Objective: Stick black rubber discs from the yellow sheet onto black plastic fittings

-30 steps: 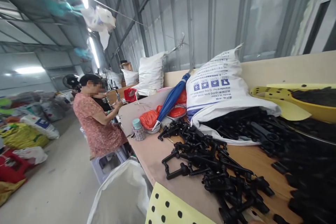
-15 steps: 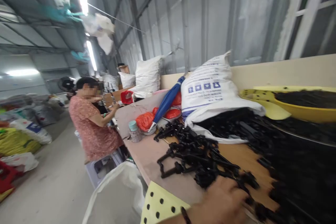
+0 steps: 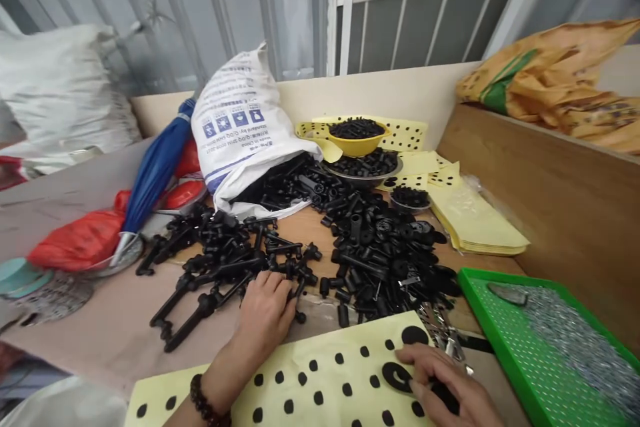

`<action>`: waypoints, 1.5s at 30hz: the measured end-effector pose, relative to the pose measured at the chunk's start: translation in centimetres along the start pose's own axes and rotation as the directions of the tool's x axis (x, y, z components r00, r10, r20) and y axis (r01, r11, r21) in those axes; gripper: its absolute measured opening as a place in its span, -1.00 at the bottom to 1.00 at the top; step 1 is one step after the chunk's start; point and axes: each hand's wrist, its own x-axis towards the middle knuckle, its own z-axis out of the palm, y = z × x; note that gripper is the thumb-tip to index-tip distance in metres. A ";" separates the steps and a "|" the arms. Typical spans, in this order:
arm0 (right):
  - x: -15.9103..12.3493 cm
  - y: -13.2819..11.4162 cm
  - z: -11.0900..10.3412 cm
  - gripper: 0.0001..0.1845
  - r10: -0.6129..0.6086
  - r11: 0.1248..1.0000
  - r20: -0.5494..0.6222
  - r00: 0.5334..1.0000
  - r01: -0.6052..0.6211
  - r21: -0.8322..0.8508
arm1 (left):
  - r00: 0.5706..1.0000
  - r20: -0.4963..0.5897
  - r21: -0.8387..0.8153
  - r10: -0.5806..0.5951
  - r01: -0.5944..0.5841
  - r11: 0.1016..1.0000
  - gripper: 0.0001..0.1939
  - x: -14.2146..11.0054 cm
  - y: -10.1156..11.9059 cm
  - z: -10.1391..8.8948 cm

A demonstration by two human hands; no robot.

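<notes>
My left hand (image 3: 266,307), with a dark beaded bracelet at its wrist, reaches into the near edge of a heap of jointed black plastic parts (image 3: 215,260). Its fingers curl down among them, and their tips are hidden. At the lower right, my right hand (image 3: 450,383) grips a black plastic part with a round disc end (image 3: 397,377), above a yellow sheet with black adhesive dots (image 3: 320,380). Between and beyond the hands lies a second heap of loose black parts (image 3: 370,247). Silver metal clips (image 3: 443,333) lie just beyond my right hand.
A green tray (image 3: 500,340) of small metal pieces stands at right, beside stacked yellow sheets (image 3: 480,223). Behind are a white sack (image 3: 240,120) spilling black parts and a yellow bowl (image 3: 353,145). A blue umbrella (image 3: 157,167) and red bags (image 3: 80,237) lie left.
My view has swung right, from the aisle and a seated co-worker to the bench. My right hand and the disc-ended part are now in view. The hand over the black parts now shows more clearly.
</notes>
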 end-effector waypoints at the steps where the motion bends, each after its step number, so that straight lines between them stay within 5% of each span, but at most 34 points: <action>1: 0.0 -0.1 0.1 -0.81 0.003 1.000 0.000 1.000 -0.003 0.004 | 1.000 0.007 0.027 -0.016 0.016 1.000 -0.83 0.4 0.6 0.1; 6: -0.5 0.0 0.5 -0.86 0.036 0.999 0.001 0.999 -0.036 0.031 | 0.994 0.007 0.051 -0.107 0.106 0.993 -0.87 2.9 2.2 0.9; 12: -0.5 -0.7 0.7 -0.89 0.077 0.992 -0.025 0.997 -0.074 0.104 | 0.978 0.084 -0.207 -0.191 0.205 0.957 -0.83 5.0 -0.1 -0.2; 17: -0.2 -1.1 0.6 -0.88 0.083 0.989 -0.011 0.997 -0.081 0.123 | 0.947 0.193 -0.519 -0.259 0.322 0.792 -0.75 5.2 -1.7 -2.0; 22: -0.4 -2.2 0.2 -0.89 0.177 0.928 0.022 0.984 -0.174 0.329 | 0.940 0.187 -0.684 -0.286 0.333 0.649 -0.74 3.0 -0.1 -2.6; 27: -0.8 -3.6 -0.3 -0.75 0.303 0.737 0.060 0.951 -0.274 0.618 | 0.957 0.278 -0.624 -0.076 0.240 0.744 -0.80 -1.4 3.6 -0.2; 34: -0.9 -4.0 -0.2 -0.76 0.339 0.705 0.062 0.939 -0.297 0.644 | 0.839 0.501 -0.527 0.214 0.099 0.844 -0.56 -2.1 5.5 1.8; 37: -0.9 -4.3 0.3 -0.76 0.339 0.707 0.086 0.937 -0.314 0.634 | 0.796 0.548 -0.582 0.258 0.141 0.801 -0.62 -1.1 5.9 1.7; 41: -0.5 -4.8 0.7 -0.75 0.335 0.693 0.138 0.932 -0.343 0.635 | 0.708 0.655 -0.666 0.263 0.377 0.644 -0.67 -0.6 6.2 2.4; 45: -0.2 -4.9 1.1 -0.76 0.310 0.658 0.171 0.935 -0.341 0.672 | 0.704 0.663 -0.706 0.256 0.473 0.528 -0.56 -0.6 6.3 3.1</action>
